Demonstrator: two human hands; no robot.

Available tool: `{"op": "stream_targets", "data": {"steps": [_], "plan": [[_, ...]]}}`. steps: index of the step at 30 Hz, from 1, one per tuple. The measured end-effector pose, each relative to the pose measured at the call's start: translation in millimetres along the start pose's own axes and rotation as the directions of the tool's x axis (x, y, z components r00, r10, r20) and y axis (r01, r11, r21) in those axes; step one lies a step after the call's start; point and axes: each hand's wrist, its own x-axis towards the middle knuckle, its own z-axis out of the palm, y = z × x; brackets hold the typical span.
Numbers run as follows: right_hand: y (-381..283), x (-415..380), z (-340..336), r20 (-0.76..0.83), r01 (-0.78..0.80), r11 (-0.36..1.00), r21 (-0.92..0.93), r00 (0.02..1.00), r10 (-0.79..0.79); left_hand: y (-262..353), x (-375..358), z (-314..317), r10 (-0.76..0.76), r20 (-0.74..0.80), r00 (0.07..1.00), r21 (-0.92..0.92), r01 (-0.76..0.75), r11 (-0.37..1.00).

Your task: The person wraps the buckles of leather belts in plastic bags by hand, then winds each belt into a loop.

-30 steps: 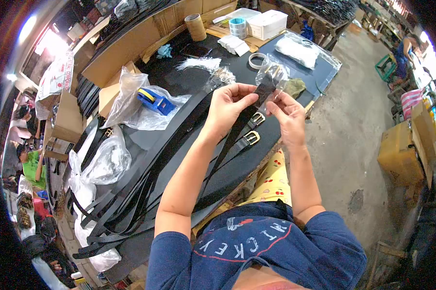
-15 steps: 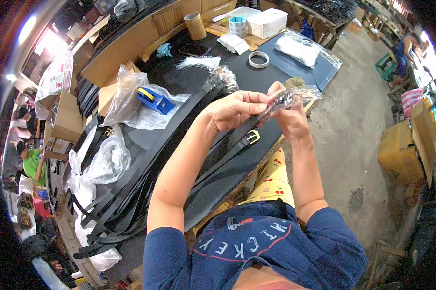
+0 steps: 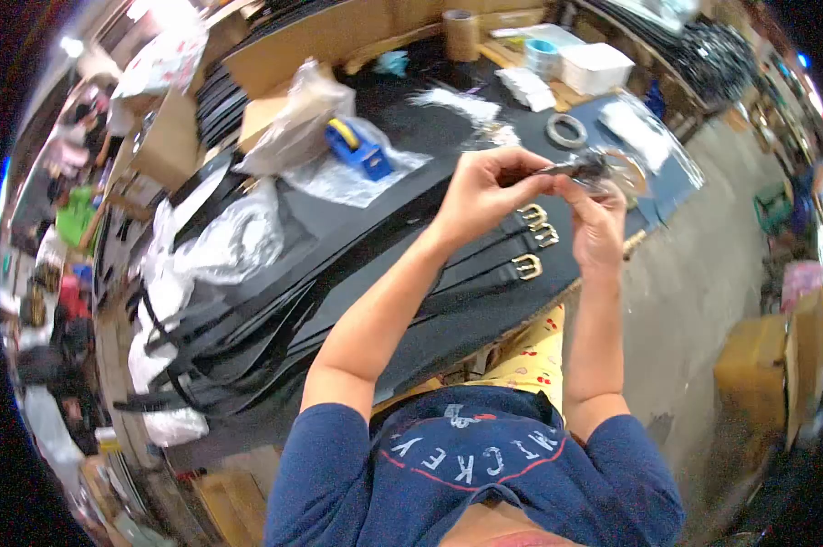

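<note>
Pinched between fingertips, my left hand (image 3: 491, 193) holds the dark end of what looks like a black belt with crumpled clear plastic (image 3: 623, 166) around it. Close by, my right hand (image 3: 595, 223) grips the same piece from the other side, its thumb near the left fingertips. Blur and fingers hide the piece's details. Beneath the hands, black belts (image 3: 484, 276) with gold buckles (image 3: 527, 266) lie across the black-topped table. More black straps (image 3: 238, 337) are heaped toward the left end.
A blue tape dispenser (image 3: 361, 150) rests on clear plastic. Behind are white ties (image 3: 457, 102), a tape roll (image 3: 566, 131), a white box (image 3: 596, 68) and a cardboard tube (image 3: 460, 36). A cardboard box (image 3: 753, 365) stands on the floor at right. People are in the background.
The view has turned, so the table's things appear farther right. My hands have moved with the held piece, and more gold buckles show beneath them.
</note>
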Motion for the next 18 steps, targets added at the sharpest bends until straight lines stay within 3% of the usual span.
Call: {"op": "stream_targets", "data": {"steps": [4, 5, 7, 9, 10, 11, 13, 14, 15, 17, 18], "plan": [[16.3, 22.8, 18.6, 0.281, -0.045, 0.998, 0.042, 0.959, 0.032, 25.1, -13.7, -23.7, 0.088, -0.189, 0.978, -0.011, -0.092, 0.996], [26.7, 32.8, 30.0, 0.279, -0.120, 0.992, 0.035, 0.954, 0.105, 27.6, -16.4, -29.5, 0.117, -0.254, 0.960, -0.004, -0.122, 0.992], [72.5, 57.1, 52.5, 0.309, -0.133, 0.988, 0.082, 0.945, 0.102, 26.0, -18.6, -35.8, 0.153, -0.271, 0.950, -0.025, -0.166, 0.986], [120.1, 75.2, 67.9, 0.481, -0.283, 0.952, 0.120, 0.855, 0.194, 23.7, -18.9, -39.0, 0.216, -0.274, 0.937, -0.068, -0.242, 0.968], [143.3, 91.5, 84.8, 0.466, -0.084, 0.943, -0.322, 0.853, 0.235, 26.6, -22.4, -36.6, 0.255, -0.271, 0.928, -0.017, -0.270, 0.963], [167.6, 110.9, 100.6, 0.439, 0.138, 0.712, -0.688, 0.861, 0.257, 30.0, -26.3, -34.1, 0.214, -0.267, 0.939, -0.013, -0.226, 0.974], [236.3, 144.6, 110.8, 0.527, 0.029, 0.831, -0.555, 0.785, 0.325, 28.6, -30.1, -34.0, 0.298, -0.241, 0.924, 0.190, -0.256, 0.948], [263.1, 155.6, 116.5, 0.505, 0.079, 0.803, -0.591, 0.812, 0.292, 25.2, -30.9, -32.9, 0.312, -0.258, 0.914, 0.135, -0.286, 0.949], [262.1, 160.1, 126.8, 0.516, 0.085, 0.802, -0.592, 0.804, 0.296, 30.2, -33.2, -34.8, 0.415, -0.255, 0.873, 0.214, -0.368, 0.905], [255.5, 167.2, 147.7, 0.277, -0.057, 0.449, -0.892, 0.715, 0.642, 34.2, -37.6, -39.5, 0.445, -0.252, 0.859, 0.212, -0.399, 0.892], [255.2, 168.4, 153.7, 0.252, -0.156, 0.449, -0.880, 0.648, 0.719, 33.5, -39.3, -41.9, 0.439, -0.260, 0.860, 0.170, -0.406, 0.898]]}}
